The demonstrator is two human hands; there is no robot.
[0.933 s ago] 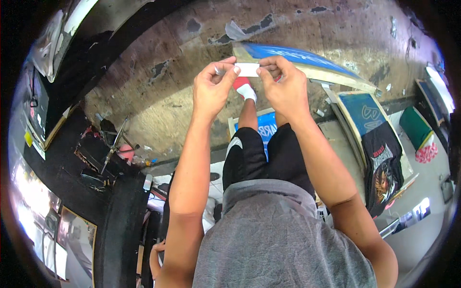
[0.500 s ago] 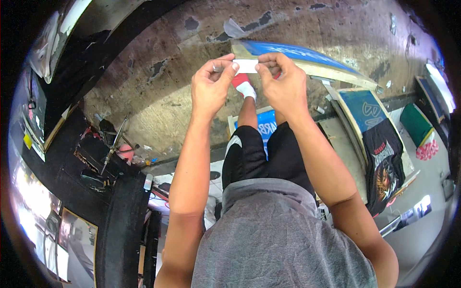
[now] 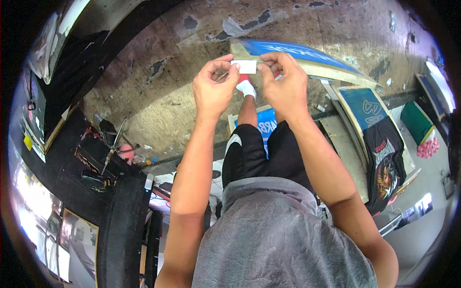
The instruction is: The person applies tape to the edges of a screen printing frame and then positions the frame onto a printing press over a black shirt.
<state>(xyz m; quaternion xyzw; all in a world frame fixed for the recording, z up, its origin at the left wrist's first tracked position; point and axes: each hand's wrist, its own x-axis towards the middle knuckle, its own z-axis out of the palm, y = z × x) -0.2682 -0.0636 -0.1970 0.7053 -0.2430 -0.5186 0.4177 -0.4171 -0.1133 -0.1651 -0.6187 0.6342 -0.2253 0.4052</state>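
A small white rectangular piece, like paper or tape, is held up in front of me. My left hand pinches its left end between thumb and fingers. Something thin and pale shows inside that hand's curled fingers, too small to make out. My right hand is just off the piece's right end, not touching it. Its thumb and fingertips stand a little apart, with nothing visible between them.
Beyond my hands a blue wood-framed screen leans over the stained floor. Another framed screen lies right, a black printed shirt over it. Far right is a green bundle. A dark bench stands left.
My right hand has let go of the white piece's right end and moved slightly away. My left hand still holds it, and the piece now shows taller.
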